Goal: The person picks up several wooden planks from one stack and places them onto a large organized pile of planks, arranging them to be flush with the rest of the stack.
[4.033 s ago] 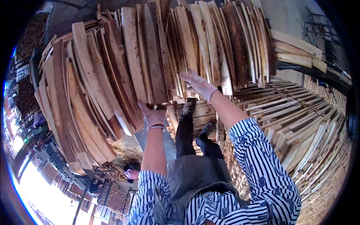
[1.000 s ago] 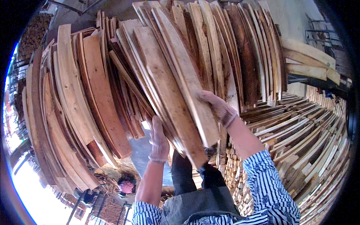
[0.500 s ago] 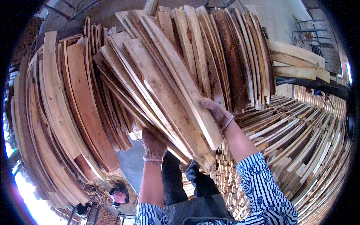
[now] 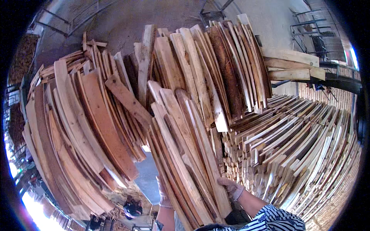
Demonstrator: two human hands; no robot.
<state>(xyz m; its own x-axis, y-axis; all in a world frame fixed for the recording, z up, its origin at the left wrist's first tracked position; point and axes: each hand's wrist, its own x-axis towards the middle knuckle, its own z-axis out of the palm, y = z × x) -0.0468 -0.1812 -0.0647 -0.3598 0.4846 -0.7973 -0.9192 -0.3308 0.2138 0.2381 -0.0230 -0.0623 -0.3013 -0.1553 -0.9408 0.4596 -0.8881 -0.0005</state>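
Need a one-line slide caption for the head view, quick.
Both gloved hands, left hand and right hand, grip a bundle of wooden slats beside stacked planks.

Grey concrete floor (image 4: 127, 23) lay beyond the piles; a pale wall (image 4: 269, 19) stood behind, with metal racks (image 4: 312, 34) against it; stacked slats (image 4: 308, 154) filled the right; bright daylight glared at lower left (image 4: 23, 200).

Bundle of pale rough wooden slats (image 4: 185, 161), tilted upright, leaning leftward, held from below

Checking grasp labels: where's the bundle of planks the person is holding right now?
In the head view, the bundle of planks sits lower centre, between the left hand and right hand, left of the crisscross stack.
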